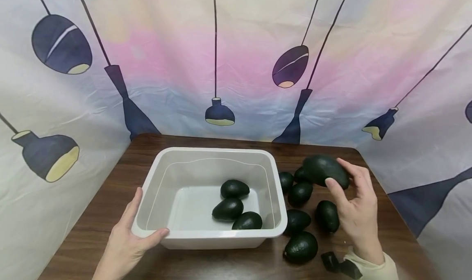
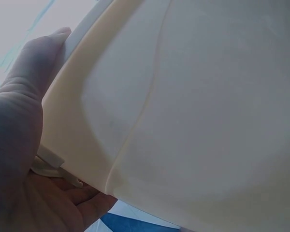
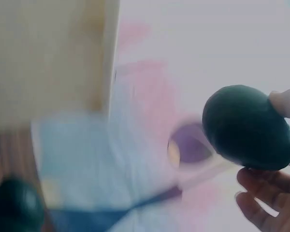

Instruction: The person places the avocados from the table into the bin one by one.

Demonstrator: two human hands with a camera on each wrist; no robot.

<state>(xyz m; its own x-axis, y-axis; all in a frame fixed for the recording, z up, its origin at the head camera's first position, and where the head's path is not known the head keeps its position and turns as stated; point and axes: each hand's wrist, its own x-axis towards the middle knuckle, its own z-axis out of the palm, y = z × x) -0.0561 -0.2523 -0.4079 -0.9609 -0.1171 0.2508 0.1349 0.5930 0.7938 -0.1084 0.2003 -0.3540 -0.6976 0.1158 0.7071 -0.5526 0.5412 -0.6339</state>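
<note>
My right hand [image 1: 357, 202] grips a dark green avocado [image 1: 324, 171] between thumb and fingers, raised over the table to the right of the white plastic bin [image 1: 217, 233]. In the right wrist view the same avocado [image 3: 246, 128] shows whole, with fingertips under one end. My left hand [image 1: 127, 239] holds the bin at its front left corner, thumb along the front rim and fingers along the left side. The left wrist view shows this hand [image 2: 34, 130] around the rim. Inside the bin lie three avocados [image 1: 228, 209], grouped toward the right.
Several loose avocados [image 1: 300, 247] lie on the brown wooden table [image 1: 92, 214] right of the bin, some close to its wall. A small black object [image 1: 330, 261] is by my right sleeve. Behind the table hangs a cloth [image 1: 243, 54] printed with lamps.
</note>
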